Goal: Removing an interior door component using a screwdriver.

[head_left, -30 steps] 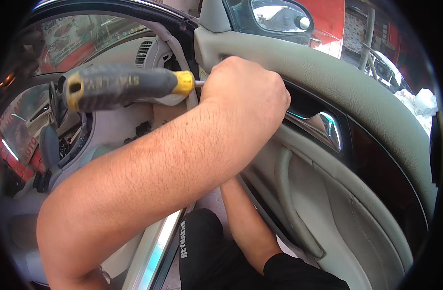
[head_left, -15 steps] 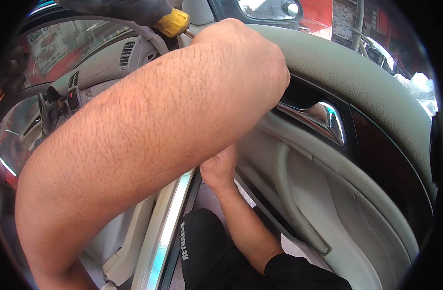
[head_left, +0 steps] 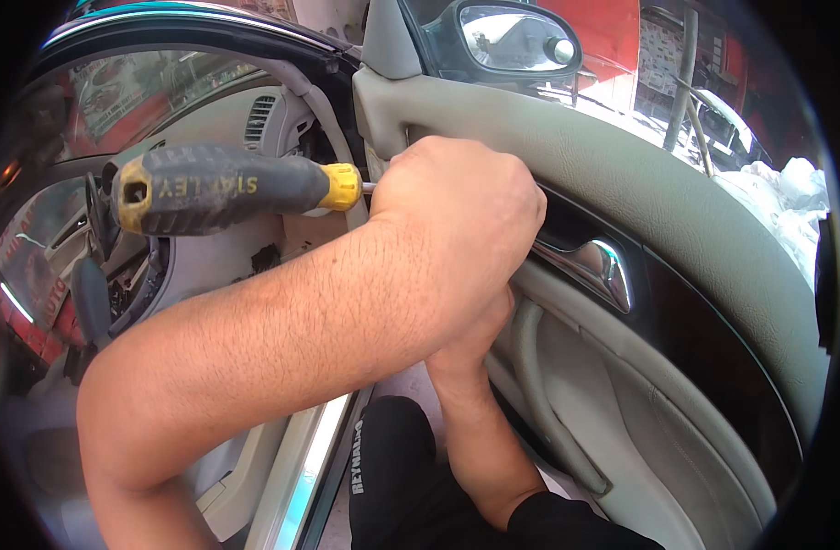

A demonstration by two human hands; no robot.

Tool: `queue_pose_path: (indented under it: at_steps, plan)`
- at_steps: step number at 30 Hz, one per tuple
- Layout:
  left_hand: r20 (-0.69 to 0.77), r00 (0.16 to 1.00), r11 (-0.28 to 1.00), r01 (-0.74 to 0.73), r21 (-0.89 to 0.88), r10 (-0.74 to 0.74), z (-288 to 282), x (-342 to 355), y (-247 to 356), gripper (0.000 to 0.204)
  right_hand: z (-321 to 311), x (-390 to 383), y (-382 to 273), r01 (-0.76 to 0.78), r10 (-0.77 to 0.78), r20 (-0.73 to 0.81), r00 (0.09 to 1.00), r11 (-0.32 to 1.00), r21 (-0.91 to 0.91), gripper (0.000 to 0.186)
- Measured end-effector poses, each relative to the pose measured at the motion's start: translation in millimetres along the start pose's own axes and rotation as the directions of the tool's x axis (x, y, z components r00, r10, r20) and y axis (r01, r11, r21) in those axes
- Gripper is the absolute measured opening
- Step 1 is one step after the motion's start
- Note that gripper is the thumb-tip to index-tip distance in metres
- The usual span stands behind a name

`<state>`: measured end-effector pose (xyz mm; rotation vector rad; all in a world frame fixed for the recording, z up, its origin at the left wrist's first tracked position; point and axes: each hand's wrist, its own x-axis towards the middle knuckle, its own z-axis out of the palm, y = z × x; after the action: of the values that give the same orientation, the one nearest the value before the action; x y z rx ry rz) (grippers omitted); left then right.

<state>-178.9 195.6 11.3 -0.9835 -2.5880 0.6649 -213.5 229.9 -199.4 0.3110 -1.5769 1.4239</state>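
My left hand (head_left: 457, 202) is closed around the shaft of a black-and-yellow screwdriver (head_left: 218, 188), whose handle points left. The fist is against the door's dark trim, just above the chrome inner handle (head_left: 603, 266); the screwdriver's tip is hidden by the hand. My right hand (head_left: 475, 335) reaches up beneath the left wrist, beside the curved padded door pull (head_left: 530, 357). Its fingers are hidden behind my left hand and forearm.
The open door's grey padded top (head_left: 677, 192) curves across the right, below the side mirror (head_left: 512, 38). The car's dashboard vent (head_left: 259, 119) and interior lie left, bordered by the sill (head_left: 310, 477). White crumpled material (head_left: 787, 197) sits outside at far right.
Since half a second ago, the screwdriver handle has come down to level and my left fist sits lower. My right hand has moved up and rightward under the left one.
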Motion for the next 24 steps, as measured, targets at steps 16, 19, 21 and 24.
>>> queue_pose_path:
  at_steps: [16,19,21,24]
  plan:
    - [-0.899,0.438,0.812,-0.52,-0.264,-0.012,100.0,-88.0,52.1,0.026,30.3,36.2,-25.7,-0.165,0.19,-0.319,0.929,0.981,0.105,0.033]
    - [-0.612,0.545,0.413,-0.452,-0.79,-0.574,126.8,-100.4,32.1,0.046,33.4,39.9,-18.0,-0.076,0.082,-0.337,0.938,0.997,0.029,0.034]
    - [-0.485,0.492,0.188,-0.535,-0.823,-0.723,133.9,-94.4,24.7,0.049,32.0,40.0,-14.4,0.013,-0.026,-0.318,0.948,0.999,-0.041,0.034]
    - [-0.704,0.336,0.3,-0.73,-0.614,-0.626,131.0,-75.7,15.9,0.046,20.5,28.9,-21.1,-0.095,0.119,-0.234,0.965,0.989,0.11,0.037]
